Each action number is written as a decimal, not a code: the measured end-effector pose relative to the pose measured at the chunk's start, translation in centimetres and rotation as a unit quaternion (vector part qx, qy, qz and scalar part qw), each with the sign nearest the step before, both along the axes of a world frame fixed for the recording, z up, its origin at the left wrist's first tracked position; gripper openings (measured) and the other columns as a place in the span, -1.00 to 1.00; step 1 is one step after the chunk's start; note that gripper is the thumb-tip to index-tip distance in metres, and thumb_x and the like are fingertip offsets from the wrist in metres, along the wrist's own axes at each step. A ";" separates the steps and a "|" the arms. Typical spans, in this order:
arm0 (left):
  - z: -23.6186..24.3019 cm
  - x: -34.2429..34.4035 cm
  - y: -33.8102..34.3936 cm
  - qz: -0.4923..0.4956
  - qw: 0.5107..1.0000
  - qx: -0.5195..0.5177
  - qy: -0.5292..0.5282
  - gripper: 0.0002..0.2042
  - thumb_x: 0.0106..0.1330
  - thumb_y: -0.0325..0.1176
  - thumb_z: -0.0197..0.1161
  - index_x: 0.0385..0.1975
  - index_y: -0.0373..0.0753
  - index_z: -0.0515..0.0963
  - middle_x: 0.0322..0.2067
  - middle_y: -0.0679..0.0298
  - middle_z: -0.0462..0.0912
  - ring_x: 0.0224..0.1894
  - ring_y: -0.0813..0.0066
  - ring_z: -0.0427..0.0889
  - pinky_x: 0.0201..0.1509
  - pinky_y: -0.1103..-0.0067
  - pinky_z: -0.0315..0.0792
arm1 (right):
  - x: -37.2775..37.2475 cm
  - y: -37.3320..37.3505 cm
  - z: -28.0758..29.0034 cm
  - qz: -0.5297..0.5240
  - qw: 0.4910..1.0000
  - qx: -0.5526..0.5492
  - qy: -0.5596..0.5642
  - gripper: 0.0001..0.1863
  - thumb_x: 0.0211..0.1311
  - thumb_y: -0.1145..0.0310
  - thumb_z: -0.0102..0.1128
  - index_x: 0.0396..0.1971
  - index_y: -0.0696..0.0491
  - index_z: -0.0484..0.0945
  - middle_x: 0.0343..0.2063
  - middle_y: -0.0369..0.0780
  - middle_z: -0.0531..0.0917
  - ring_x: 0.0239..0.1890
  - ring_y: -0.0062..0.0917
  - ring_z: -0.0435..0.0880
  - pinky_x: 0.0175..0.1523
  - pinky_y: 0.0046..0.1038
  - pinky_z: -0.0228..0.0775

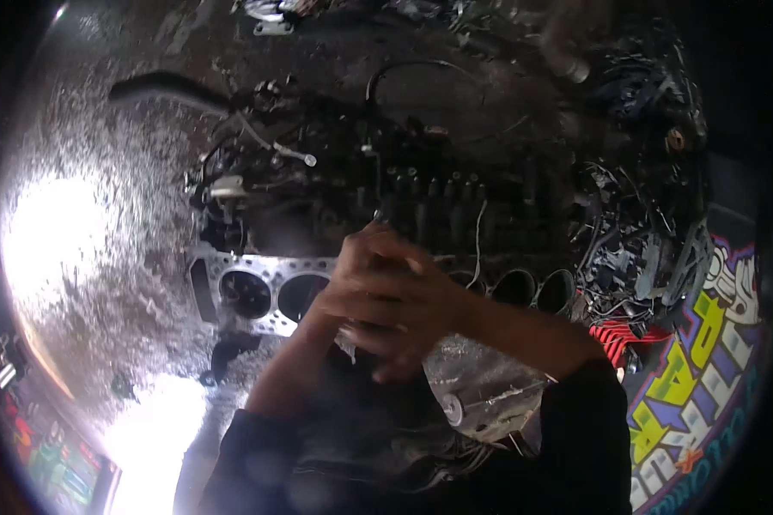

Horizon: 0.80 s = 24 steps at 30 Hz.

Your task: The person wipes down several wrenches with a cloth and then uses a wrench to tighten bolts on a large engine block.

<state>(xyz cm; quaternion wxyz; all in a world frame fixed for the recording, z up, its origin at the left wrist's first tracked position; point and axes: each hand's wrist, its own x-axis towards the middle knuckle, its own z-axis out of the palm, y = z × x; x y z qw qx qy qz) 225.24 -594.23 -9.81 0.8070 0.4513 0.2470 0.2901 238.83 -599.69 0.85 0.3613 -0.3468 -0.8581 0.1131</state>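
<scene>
My two hands are brought together over the middle of an engine block (276,266), blurred by motion. My left hand (352,262) is closed, its forearm rising from the lower left. Across it lies my right hand (399,313), fingers curled, the forearm coming in from the right. A small bright metal tip (378,215) shows just beyond the fingers; whether it belongs to something in my grip or to the engine, I cannot tell. The block's bare metal face has a row of round cylinder bores, two to the left of my hands and several to the right.
Beyond the block lie dark engine parts, a black hose (167,84) and a thin pale wire (478,240). Tangled wiring and metal parts (627,249) are heaped at the right, near a red slatted object (618,335). A painted wall (704,369) stands at the lower right.
</scene>
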 end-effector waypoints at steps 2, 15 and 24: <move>-1.6 -1.6 0.3 0.008 0.990 0.116 0.084 -0.89 -0.04 -0.54 0.33 -0.49 -0.25 0.56 -0.53 0.23 0.52 -0.38 0.30 0.55 -0.30 0.44 0.40 | 2.4 -2.3 2.3 -0.013 0.999 -0.007 -0.041 -0.44 0.31 -0.27 0.03 0.07 -0.14 0.49 0.12 -0.29 0.60 0.14 -0.36 0.57 0.31 -0.05 0.25; -1.3 -2.2 0.0 0.033 0.951 0.215 0.220 -0.81 0.36 -0.29 0.21 -0.44 -0.26 0.57 -0.50 0.24 0.64 -0.45 0.46 0.61 -0.38 0.48 0.48 | -3.6 1.8 -1.6 0.013 0.998 0.018 0.060 -0.53 0.38 -0.11 -0.03 0.01 -0.07 0.58 0.13 -0.24 0.64 0.16 -0.44 0.61 0.31 -0.09 0.31; -4.4 -2.4 0.3 0.049 0.970 0.145 0.190 -0.92 0.24 -0.45 0.26 -0.48 -0.26 0.52 -0.50 0.34 0.50 -0.44 0.49 0.47 -0.37 0.49 0.36 | -6.3 8.3 -4.0 -0.015 0.996 -0.008 0.090 -0.51 0.44 0.03 -0.01 0.21 0.02 0.42 0.21 -0.19 0.52 0.24 -0.42 0.51 0.37 -0.14 0.24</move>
